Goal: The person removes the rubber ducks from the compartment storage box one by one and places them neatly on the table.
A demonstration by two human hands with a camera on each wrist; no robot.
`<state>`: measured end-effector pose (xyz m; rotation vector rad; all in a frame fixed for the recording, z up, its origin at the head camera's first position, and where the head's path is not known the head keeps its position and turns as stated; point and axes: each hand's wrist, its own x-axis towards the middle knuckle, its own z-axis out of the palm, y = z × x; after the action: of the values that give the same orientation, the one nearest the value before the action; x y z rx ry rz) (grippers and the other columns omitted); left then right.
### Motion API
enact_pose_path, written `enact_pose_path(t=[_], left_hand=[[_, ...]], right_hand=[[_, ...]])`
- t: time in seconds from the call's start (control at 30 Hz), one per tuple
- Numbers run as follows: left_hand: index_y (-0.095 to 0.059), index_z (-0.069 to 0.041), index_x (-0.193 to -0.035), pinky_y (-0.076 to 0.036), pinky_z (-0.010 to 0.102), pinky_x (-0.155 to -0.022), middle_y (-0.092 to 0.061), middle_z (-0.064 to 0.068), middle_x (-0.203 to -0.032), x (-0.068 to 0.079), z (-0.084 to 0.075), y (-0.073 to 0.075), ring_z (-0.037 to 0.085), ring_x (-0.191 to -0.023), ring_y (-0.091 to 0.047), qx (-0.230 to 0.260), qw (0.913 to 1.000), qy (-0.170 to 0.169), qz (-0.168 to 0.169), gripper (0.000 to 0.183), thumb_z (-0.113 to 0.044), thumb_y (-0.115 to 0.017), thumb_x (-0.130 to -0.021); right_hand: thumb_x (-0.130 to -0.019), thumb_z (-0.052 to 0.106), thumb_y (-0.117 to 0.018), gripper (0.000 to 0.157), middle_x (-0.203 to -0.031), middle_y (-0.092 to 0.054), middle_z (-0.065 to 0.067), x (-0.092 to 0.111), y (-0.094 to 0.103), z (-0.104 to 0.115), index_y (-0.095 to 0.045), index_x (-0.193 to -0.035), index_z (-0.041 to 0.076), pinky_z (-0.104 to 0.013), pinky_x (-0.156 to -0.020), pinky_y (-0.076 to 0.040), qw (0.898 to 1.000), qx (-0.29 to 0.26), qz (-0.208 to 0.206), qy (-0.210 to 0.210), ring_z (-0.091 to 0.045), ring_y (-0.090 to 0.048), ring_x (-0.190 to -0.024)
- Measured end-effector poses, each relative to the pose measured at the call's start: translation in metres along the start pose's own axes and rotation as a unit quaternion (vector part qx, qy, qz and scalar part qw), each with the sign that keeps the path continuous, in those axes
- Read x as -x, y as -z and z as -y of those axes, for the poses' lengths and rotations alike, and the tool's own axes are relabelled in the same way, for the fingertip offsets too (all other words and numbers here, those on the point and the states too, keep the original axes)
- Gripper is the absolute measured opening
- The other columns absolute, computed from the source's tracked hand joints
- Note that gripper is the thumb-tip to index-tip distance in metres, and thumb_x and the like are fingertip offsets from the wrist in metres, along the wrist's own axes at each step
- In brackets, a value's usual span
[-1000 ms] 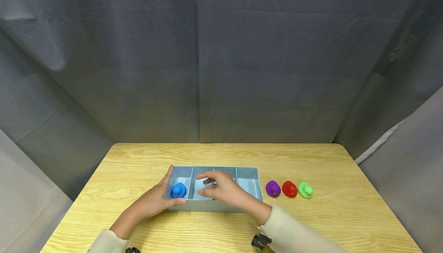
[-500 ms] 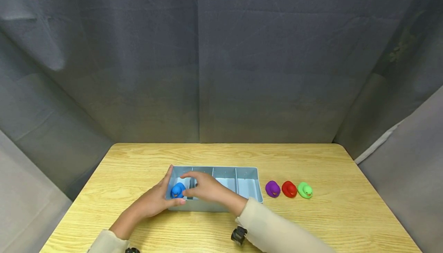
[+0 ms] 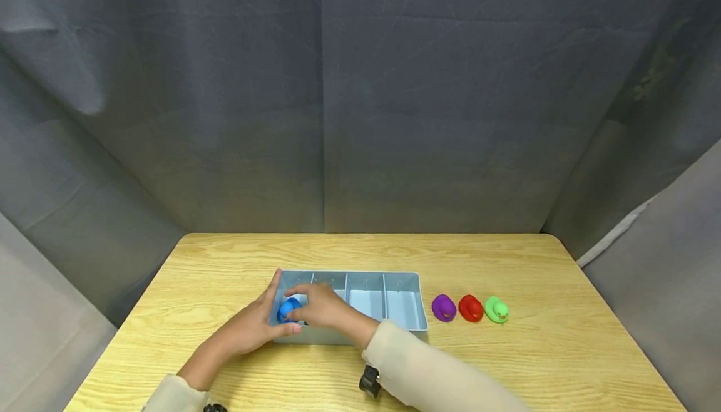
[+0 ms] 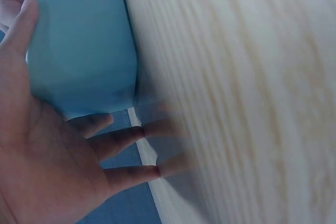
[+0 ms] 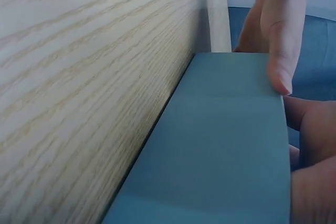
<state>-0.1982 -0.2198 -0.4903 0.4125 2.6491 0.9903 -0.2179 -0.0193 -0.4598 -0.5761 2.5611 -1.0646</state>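
A pale blue divided box (image 3: 403, 305) lies lengthwise on the wooden table, with a blue rubber duck (image 3: 285, 309) in its leftmost compartment. My left hand (image 3: 250, 327) spans that end of the box, thumb on the front rim and fingers along the end wall. Seen from the left wrist, the thumb (image 4: 23, 27) presses the box's edge while the other fingers (image 4: 123, 139) spread past its end. My right hand (image 3: 323, 307) reaches into the leftmost compartment from the right, thumb and index finger around the duck and partly covering it. The right wrist view shows mostly the box's front wall (image 5: 226, 140).
Right of the box, a purple duck (image 3: 444, 307), a red duck (image 3: 470, 308) and a green duck (image 3: 497, 309) stand in a row on the table (image 3: 507, 362). Grey curtains (image 3: 360, 118) surround the table at the back and sides.
My right hand has moved left over the box from the middle compartments to the blue duck, its fingers closing around it. The left hand and the other ducks have stayed put.
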Motion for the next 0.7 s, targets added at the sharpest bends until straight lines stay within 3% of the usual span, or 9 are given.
enact_pose_path(t=[0.17,0.3,0.47,0.7], left_hand=[[0.019,-0.028,-0.164,-0.031,0.073,-0.112,-0.006,0.026,-0.169,0.000,-0.001,0.001,0.056,-0.147,-0.028,-0.001,1.0000,-0.001,0.002,0.121,-0.065,-0.069,-0.090],[0.019,-0.028,-0.163,-0.031,0.072,-0.113,-0.005,0.025,-0.170,0.000,-0.001,0.001,0.055,-0.147,-0.028,-0.001,1.0000,0.000,0.003,0.121,-0.065,-0.069,-0.090],[0.019,-0.027,-0.164,-0.030,0.071,-0.113,-0.006,0.026,-0.169,0.001,0.000,0.000,0.055,-0.148,-0.027,0.002,1.0000,0.001,0.003,0.122,-0.065,-0.070,-0.089],[0.020,-0.027,-0.163,-0.031,0.073,-0.111,-0.006,0.027,-0.169,0.002,0.001,-0.001,0.056,-0.148,-0.026,0.001,1.0000,-0.001,0.002,0.121,-0.065,-0.069,-0.090]], right_hand=[[-0.091,0.026,-0.078,0.042,-0.127,-0.073,-0.009,-0.002,-0.006,0.000,-0.072,-0.133,0.020,-0.059,-0.103,-0.047,0.999,0.034,-0.010,0.000,-0.047,-0.049,-0.133],[-0.091,0.031,-0.078,0.044,-0.122,-0.075,-0.007,-0.003,-0.011,0.002,-0.072,-0.134,0.022,-0.049,-0.088,-0.052,0.998,0.056,-0.016,-0.007,-0.033,-0.054,-0.114],[-0.093,0.033,-0.078,0.038,-0.115,-0.075,-0.007,-0.001,-0.013,0.003,-0.075,-0.129,0.022,-0.037,-0.073,-0.048,0.998,0.051,-0.014,-0.023,-0.020,-0.046,-0.095],[-0.090,0.029,-0.081,0.025,-0.109,-0.076,-0.003,0.002,-0.016,0.005,-0.081,-0.114,0.023,-0.035,-0.068,-0.048,0.997,0.058,-0.033,-0.024,-0.018,-0.048,-0.094]])
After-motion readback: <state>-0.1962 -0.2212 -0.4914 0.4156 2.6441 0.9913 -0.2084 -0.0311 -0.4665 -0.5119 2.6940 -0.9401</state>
